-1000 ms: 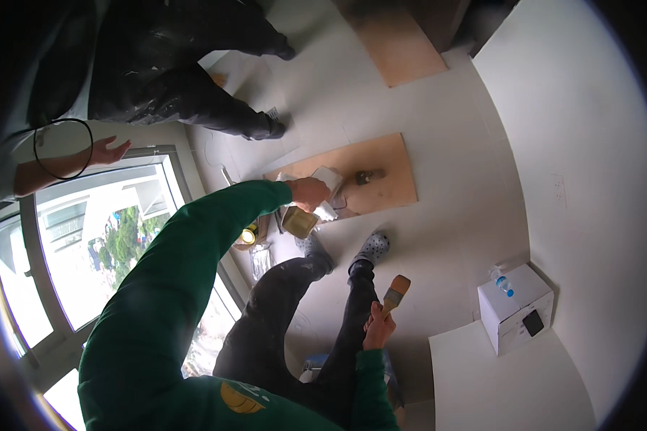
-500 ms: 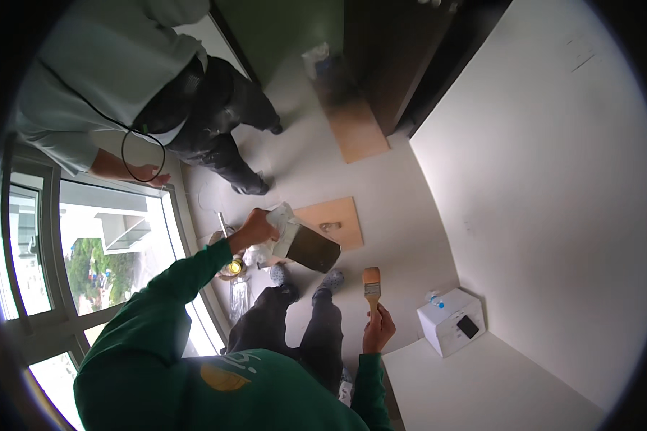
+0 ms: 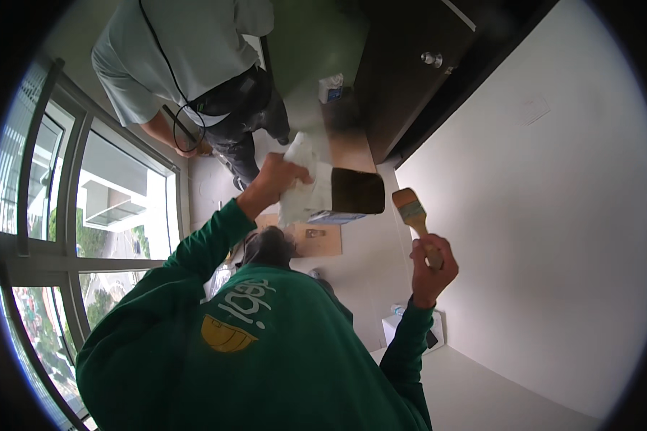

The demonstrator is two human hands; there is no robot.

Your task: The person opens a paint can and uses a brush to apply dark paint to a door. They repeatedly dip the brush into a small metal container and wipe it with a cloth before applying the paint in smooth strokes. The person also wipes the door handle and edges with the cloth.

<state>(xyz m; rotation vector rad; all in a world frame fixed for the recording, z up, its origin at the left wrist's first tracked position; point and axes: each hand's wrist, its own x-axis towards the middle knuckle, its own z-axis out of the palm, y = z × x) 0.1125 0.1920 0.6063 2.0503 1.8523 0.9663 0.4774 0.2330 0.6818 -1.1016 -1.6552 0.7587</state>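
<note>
In front of me, at mid-height, my left hand (image 3: 277, 179) grips the white plastic-covered edge of a box-shaped open container (image 3: 322, 192). The container is tilted with its opening to the right, and its inside looks dark; its contents cannot be made out. A stretch to the right of it, my right hand (image 3: 435, 269) is closed around the wooden handle of a wide paintbrush (image 3: 412, 210). The brush points up and to the left, its orange-brown bristles apart from the container's mouth.
A co-worker (image 3: 187, 50) stands at the upper left, a dark bar by their hand. Windows (image 3: 122, 187) line the left. Brown boards (image 3: 327, 244) lie on the floor. A dark door (image 3: 410, 79) stands ahead, a white wall (image 3: 525, 237) at right, a white box (image 3: 436, 322) below it.
Both hands have risen, carrying the container and the paintbrush upward; the brush also moved right. My view has shifted. The co-worker now appears farther right, with a dark bar by the hand.
</note>
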